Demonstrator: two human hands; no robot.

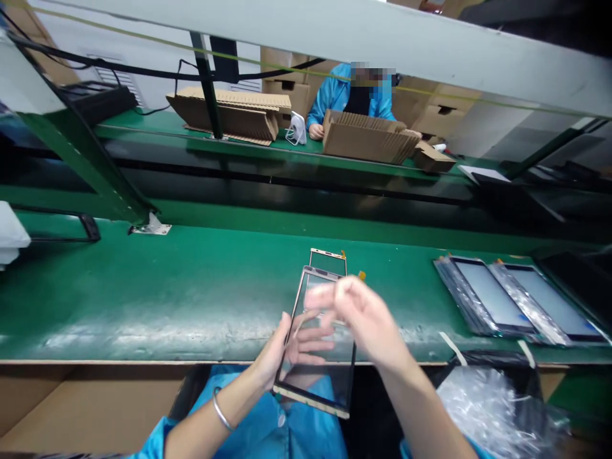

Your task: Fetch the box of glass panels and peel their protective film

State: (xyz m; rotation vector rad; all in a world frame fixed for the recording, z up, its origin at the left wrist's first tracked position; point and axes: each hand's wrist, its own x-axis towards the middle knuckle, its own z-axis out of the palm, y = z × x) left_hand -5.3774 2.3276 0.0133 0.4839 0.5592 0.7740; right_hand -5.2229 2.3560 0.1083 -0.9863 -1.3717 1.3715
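Here we cradle the glass panel [318, 357] from beneath in our half-open left hand [287, 347], its length running away from us, while our loosely curled, empty right hand [366, 319] hovers above it.

— What can't you make out from up here?

— My right hand [363, 319] is smeared with blur at mid-frame, so I can't tell what its fingertips pinch. It covers the upper part of the thin gold-rimmed glass panel [318, 376]; my left hand [287, 347] shows only dimly through that glass.

— And toward the edges?

— The stacked dark-framed screen panels [516, 303] are cut off at the right edge. The crinkled clear plastic bag [488, 408] runs off the bottom right. The co-worker in the blue jacket [335, 95], upper centre, is half hidden behind the ribbed cardboard box [368, 137].
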